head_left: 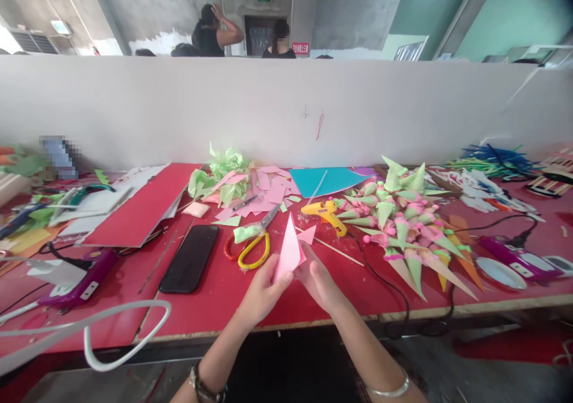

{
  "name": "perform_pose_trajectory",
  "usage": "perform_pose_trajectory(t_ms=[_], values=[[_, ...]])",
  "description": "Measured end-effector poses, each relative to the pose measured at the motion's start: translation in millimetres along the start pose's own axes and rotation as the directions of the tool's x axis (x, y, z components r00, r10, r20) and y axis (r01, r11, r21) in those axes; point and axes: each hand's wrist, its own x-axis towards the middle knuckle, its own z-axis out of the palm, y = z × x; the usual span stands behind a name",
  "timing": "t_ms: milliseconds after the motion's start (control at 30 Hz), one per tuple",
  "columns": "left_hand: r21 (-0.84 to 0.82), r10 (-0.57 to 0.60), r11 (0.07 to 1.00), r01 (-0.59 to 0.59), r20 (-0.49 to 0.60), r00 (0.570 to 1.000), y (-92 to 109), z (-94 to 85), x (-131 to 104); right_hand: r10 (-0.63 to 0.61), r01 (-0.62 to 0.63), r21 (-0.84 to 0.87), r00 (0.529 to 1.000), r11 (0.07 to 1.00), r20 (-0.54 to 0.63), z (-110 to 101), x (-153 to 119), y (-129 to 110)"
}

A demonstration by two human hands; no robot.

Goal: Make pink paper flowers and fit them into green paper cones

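Near the table's front edge I hold a folded piece of pink paper (290, 251), shaped like a pointed cone with its tip upward. My left hand (264, 286) grips its lower left side, thumb across the front. On the right side, my right hand (320, 280) closes around the paper, with some fingertips hidden behind it. Just left of the paper lie scissors (254, 252) with red and yellow handles and a pale green wrap. A yellow glue gun (326, 215) rests beyond my right hand, beside a thin wooden stick (333, 248).
A black phone (188, 258) lies to the left. Green and pink paper cones (400, 218) are heaped at the right. Pink scraps (268, 194) and a blue sheet (324, 182) lie at the back. Purple power strips (514, 257) and cables flank the workspace; a white partition (250, 110) stands behind.
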Motion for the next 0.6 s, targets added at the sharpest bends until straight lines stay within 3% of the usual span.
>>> perform_pose_trajectory(t_ms=[200,400,533,600], values=[[0.042,0.003,0.999,-0.002,-0.025,1.000,2,3.9,1,-0.044,0.044,-0.023,0.999,0.999,0.009,-3,2,-13],[0.215,0.037,0.976,-0.018,-0.085,0.996,-3,2.4,1,-0.031,0.028,-0.034,0.994,0.999,-0.106,-3,1,-20],[0.581,0.049,0.813,0.025,-0.111,0.993,-7,-2.2,-4,-0.001,-0.028,-0.156,0.983,0.987,-0.182,-7,-2,-10],[0.683,0.104,0.730,-0.006,-0.103,0.989,-8,-14.4,-10,0.008,-0.042,-0.186,0.984,0.982,-0.179,-11,-6,-3]])
